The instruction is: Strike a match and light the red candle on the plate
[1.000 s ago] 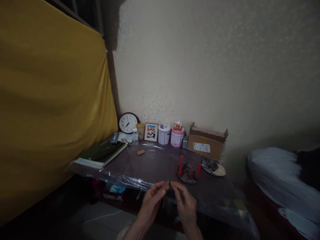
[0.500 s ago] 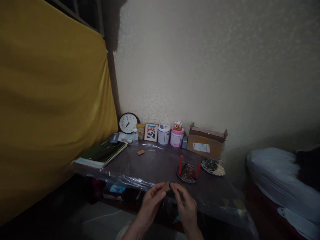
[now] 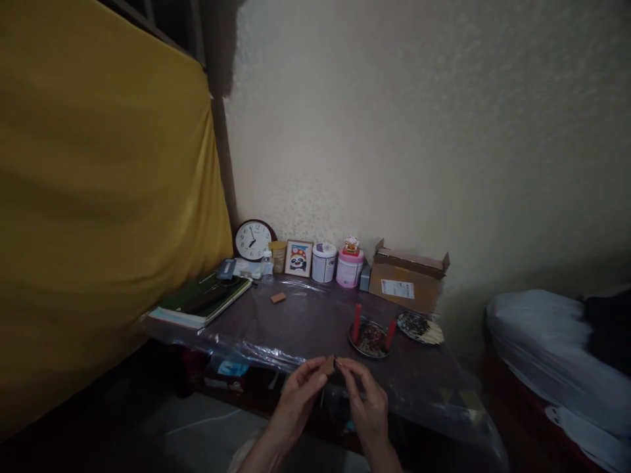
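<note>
In front of the table's near edge, my left hand [image 3: 302, 387] is closed, pinching a small flat brown piece [image 3: 329, 365], perhaps cardboard, between thumb and fingertips. My right hand [image 3: 365, 394] meets it there, its thumb and forefinger pressed together at the piece's right edge. Something small and dark shows between the fingertips, too small to name. Beyond my hands, two red candles [image 3: 357, 323] stand on a round plate [image 3: 351, 341] with dark reddish bits on it. A small brown block [image 3: 278, 297], like a matchbox, lies farther back on the table.
Clear plastic covers the dark table [image 3: 305, 322]. Along the wall stand a clock [image 3: 254, 240], a framed panda picture [image 3: 298, 259], two tins [image 3: 324, 264] and a cardboard box [image 3: 407, 279]. Books [image 3: 197, 303] lie left; a second plate [image 3: 434, 333] holds dark bits. A yellow curtain [image 3: 103, 171] hangs left.
The brown piece is tilted a little differently and shows more of its face between my fingertips. Both hands keep nearly the same place; the view has shifted slightly.
</note>
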`<state>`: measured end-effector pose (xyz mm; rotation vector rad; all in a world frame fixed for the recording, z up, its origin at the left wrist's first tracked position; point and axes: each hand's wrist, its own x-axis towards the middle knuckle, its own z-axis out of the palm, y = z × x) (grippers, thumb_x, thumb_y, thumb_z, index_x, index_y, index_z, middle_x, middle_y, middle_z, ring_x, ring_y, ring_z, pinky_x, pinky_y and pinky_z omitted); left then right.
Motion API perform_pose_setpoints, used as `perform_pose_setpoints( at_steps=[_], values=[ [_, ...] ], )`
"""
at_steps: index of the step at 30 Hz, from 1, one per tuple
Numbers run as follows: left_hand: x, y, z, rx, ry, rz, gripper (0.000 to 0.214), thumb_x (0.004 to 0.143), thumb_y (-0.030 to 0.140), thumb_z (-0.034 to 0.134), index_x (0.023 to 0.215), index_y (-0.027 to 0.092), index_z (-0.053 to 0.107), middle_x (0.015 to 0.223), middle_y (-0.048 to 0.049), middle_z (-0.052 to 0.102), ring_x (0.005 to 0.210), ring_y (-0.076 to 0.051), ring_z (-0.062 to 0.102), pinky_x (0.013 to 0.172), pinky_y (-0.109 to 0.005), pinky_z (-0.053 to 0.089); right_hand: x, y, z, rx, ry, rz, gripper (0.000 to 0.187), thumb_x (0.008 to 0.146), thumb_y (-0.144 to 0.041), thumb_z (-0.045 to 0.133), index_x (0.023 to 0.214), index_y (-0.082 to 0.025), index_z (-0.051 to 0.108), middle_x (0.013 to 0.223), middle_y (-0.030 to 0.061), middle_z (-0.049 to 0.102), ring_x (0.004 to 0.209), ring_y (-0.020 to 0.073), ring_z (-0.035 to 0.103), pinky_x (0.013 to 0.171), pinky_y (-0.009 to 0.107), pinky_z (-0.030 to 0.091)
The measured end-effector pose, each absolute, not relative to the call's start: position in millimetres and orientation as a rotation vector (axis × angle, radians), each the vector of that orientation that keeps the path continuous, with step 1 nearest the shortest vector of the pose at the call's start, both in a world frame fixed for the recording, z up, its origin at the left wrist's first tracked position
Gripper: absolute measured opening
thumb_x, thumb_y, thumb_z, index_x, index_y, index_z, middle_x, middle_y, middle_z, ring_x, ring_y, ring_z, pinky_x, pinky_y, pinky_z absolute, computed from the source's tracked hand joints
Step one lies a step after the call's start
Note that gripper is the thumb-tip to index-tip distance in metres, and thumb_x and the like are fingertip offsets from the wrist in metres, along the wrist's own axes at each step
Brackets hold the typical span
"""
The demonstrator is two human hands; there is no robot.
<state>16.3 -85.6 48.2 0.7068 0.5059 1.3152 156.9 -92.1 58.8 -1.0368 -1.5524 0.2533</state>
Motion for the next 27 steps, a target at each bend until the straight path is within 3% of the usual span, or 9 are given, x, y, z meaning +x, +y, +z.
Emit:
perform_pose_setpoints(
  at_steps=[18, 27],
  values=[
    [17.0, -83.7, 48.7, 0.618, 0.481, 1.339, 0.022, 0.069, 0.020, 0.069, 0.090, 0.014, 0.067, 0.096, -0.0093, 0.071, 0.092, -0.020, 0.063, 0.090, -0.031, 0.041, 155.3, -85.7, 52.9, -1.009, -1.601, 0.200, 0.016, 0.086, -0.021, 0.050, 0.096, -0.023, 0.063, 0.092, 0.0011, 0.070, 0.087, 0.0141, 0.065, 0.080, 0.024, 0.050],
    [17.0, -86.6, 51.0, 0.593, 0.509, 1.347, 0.020, 0.069, 0.021, 0.069, 0.088, 0.014, 0.067, 0.093, -0.0084, 0.071, 0.089, -0.018, 0.063, 0.087, -0.030, 0.041, 152.1, -87.1, 59.2, -1.003, -1.553, 0.207, 0.013, 0.086, -0.019, 0.050, 0.090, -0.022, 0.062, 0.088, 0.0019, 0.068, 0.085, 0.0143, 0.063, 0.079, 0.026, 0.049]
  ],
)
